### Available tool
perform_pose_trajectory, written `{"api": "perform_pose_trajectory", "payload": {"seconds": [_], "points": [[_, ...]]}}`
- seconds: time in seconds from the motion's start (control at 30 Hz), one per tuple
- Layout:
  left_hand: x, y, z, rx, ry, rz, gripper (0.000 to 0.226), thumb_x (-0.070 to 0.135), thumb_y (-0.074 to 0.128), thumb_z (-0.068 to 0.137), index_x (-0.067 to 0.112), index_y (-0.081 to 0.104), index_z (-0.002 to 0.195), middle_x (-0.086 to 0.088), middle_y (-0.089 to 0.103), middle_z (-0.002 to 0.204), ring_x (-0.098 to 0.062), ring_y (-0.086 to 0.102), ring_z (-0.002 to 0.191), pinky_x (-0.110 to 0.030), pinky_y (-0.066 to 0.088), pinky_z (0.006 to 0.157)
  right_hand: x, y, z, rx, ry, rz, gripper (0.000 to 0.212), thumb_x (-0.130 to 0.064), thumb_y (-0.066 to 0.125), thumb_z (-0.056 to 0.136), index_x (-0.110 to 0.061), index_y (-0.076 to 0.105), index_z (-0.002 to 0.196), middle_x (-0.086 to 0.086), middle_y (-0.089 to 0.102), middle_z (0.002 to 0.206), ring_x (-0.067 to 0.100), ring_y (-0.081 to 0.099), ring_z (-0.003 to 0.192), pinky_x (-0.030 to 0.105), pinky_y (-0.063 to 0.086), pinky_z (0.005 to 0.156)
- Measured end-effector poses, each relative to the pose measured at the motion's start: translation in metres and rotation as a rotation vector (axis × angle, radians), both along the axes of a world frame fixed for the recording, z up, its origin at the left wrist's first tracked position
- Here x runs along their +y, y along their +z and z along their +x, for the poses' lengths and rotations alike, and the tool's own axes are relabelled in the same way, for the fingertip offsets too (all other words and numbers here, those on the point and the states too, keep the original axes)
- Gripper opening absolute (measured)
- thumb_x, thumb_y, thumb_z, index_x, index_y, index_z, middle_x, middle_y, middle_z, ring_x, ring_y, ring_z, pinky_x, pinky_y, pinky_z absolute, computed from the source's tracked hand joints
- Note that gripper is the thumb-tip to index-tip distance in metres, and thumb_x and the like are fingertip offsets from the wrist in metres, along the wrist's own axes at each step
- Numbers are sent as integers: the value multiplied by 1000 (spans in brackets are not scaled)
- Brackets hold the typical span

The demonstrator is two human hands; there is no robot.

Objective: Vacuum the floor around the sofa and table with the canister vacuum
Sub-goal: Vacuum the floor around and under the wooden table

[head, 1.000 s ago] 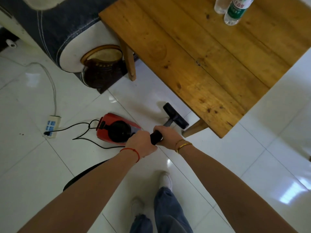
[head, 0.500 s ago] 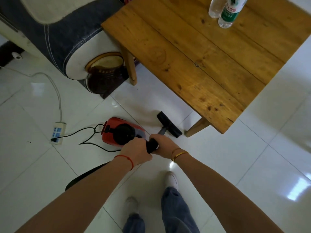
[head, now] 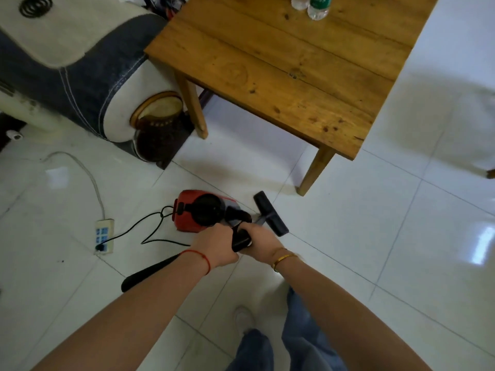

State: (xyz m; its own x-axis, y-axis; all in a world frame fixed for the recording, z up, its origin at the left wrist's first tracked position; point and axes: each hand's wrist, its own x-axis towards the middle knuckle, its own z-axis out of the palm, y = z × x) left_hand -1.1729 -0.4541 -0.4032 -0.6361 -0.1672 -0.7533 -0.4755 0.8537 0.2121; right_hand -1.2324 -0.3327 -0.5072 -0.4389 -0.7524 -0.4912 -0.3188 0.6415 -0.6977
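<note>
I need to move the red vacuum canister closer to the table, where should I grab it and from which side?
Judging from above, grab the red canister by the black handle arching over its top, reaching straight down. Its rounded shell offers no other hold. The cord leaves its left end and the hose trails towards the person, so lift gently.

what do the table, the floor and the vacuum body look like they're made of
Table: wood planks with a warm clear finish; grain, knots and plank seams show.
Floor: glossy white tile, likely ceramic; grout lines and mirror-like window glare.
Vacuum body: seemingly moulded plastic, shiny red with black parts.
</note>
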Motion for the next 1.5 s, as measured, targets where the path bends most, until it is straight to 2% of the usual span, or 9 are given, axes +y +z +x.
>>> {"api": "perform_pose_trajectory", "payload": {"seconds": [0.37,0.53,0.63,0.83,0.93,1.1,1.2,1.3,1.5], "points": [[51,-5,-16,22,-208,7,15,24,63,76,17,50,78,0,56,73,-22,62,70,-28,47,60,61,-5,6,1,-185,15,35,-22,74,77,-15,55,105,7,62,104,24,59,91,28,43,76],[83,-7,-39,12,-246,31,14,26,63,74,19,51,77,5,49,63,-24,64,72,-25,43,56,97,-4,-8,4,-236,47,34,-22,73,75,-15,54,103,7,63,102,27,59,91,33,47,78],[105,-7,-55,-6,-251,62,12,26,62,76,19,52,78,6,49,61,-20,57,62,-24,43,55,122,-3,-21,22,-253,39,32,-20,73,76,-12,54,101,7,62,101,26,59,89,34,47,77],[151,-8,-91,-97,-147,129,12,24,63,77,20,52,73,0,61,61,-12,56,42,-19,40,39,170,-3,-57,38,-213,39,30,-23,73,76,-16,55,100,4,63,97,23,59,85,34,47,77],[171,-7,-108,-108,-115,148,11,24,62,76,20,52,75,-3,63,65,-15,58,44,-20,45,41,189,0,-77,34,-191,37,28,-23,72,77,-16,56,99,4,64,94,20,57,82,29,45,75],[203,4,-133,-97,-171,142,15,23,62,79,25,48,74,3,58,65,-11,55,44,-21,42,40,222,8,-99,26,-183,87,28,-26,73,77,-20,54,96,0,63,90,20,59,81,35,50,76],[222,3,-145,-97,-138,136,7,23,61,77,19,56,82,0,60,67,-15,58,46,-21,44,42,241,11,-112,24,-153,112,27,-24,72,79,-17,54,98,1,62,89,19,56,78,36,50,77],[241,0,-156,-85,-127,108,17,23,62,77,14,61,91,-2,62,69,-16,58,47,-22,46,43,258,10,-126,21,-151,116,27,-23,72,78,-16,55,98,4,64,90,21,58,81,39,51,79],[264,-14,-182,-53,-87,95,20,24,64,77,13,62,94,-3,63,71,-18,59,51,-26,53,52,280,1,-160,53,-115,143,28,-23,72,79,-19,53,99,2,63,93,20,54,83,38,50,81]]}}
